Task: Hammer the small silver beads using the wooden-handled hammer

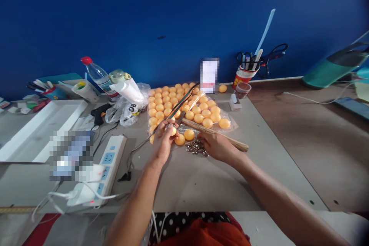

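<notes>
In my left hand (pixel 164 140) is a yellow-orange ball, like a table tennis ball (pixel 173 130), with the thumb pressed against it. My right hand (pixel 215 145) reaches to a small heap of shiny metal pieces (pixel 194 147); its fingers are curled down at the heap's edge, and what they pinch, if anything, is hidden. Two loose orange balls (pixel 189 135) lie between the hands. Behind them, many more orange balls (pixel 159 107) sit in rows on clear plastic. A wooden-handled tool (pixel 216 132) with a dark head lies beyond my right hand, beside a dark cable (pixel 183 102).
To the left are a power strip (pixel 111 157), a blurred-out phone (pixel 73 153), a white tray (pixel 62 109), a glue gun (pixel 100 114) and a bottle (pixel 99 77). At the back stand a lit screen (pixel 209 75) and a cup of scissors (pixel 245 75). A blue wall (pixel 184 19) rises behind.
</notes>
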Demonstrator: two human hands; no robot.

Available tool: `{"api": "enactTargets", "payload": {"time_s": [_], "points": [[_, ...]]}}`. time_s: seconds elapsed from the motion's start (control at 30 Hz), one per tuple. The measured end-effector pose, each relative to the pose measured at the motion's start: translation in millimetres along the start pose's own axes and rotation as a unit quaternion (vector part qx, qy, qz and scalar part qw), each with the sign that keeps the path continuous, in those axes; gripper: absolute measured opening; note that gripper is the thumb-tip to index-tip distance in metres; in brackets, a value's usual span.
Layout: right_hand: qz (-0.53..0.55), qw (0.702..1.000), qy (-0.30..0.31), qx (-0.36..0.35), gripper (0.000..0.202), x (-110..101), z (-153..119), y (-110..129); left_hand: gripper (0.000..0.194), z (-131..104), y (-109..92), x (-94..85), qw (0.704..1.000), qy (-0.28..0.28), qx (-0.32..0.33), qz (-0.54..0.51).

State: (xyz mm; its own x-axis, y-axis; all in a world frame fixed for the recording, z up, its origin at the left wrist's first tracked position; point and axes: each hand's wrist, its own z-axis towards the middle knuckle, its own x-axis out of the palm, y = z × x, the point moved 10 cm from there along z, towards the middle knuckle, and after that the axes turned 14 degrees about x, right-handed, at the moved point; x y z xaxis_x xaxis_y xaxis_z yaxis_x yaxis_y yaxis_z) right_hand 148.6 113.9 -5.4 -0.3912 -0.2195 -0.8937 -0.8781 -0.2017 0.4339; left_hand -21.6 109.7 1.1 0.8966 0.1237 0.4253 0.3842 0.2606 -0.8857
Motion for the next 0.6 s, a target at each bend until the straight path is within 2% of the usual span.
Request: {"api": "enactTargets", "payload": {"time_s": [0.1,0.23,0.4,0.6], "points": [[0.042,0.999,0.022,0.010,0.028,0.4,0.0,-2.3,0.028,0.2,0.0,0.3,1.000,0.001,0.002,-0.003],[0.058,0.998,-0.021,0.028,0.028,-12.1,-1.3,-3.5,0.030,0.3,0.9,-0.6,1.000,-0.009,-0.003,-0.005],[-0.035,0.995,-0.094,0.011,0.028,-20.1,-1.4,7.6,0.033,-0.7,0.8,-0.1,1.000,-0.016,-0.012,0.000],[-0.137,0.986,-0.090,-0.036,0.027,-0.2,5.6,22.0,0.031,-1.5,-1.2,0.9,1.000,-0.012,-0.011,0.003]]}}
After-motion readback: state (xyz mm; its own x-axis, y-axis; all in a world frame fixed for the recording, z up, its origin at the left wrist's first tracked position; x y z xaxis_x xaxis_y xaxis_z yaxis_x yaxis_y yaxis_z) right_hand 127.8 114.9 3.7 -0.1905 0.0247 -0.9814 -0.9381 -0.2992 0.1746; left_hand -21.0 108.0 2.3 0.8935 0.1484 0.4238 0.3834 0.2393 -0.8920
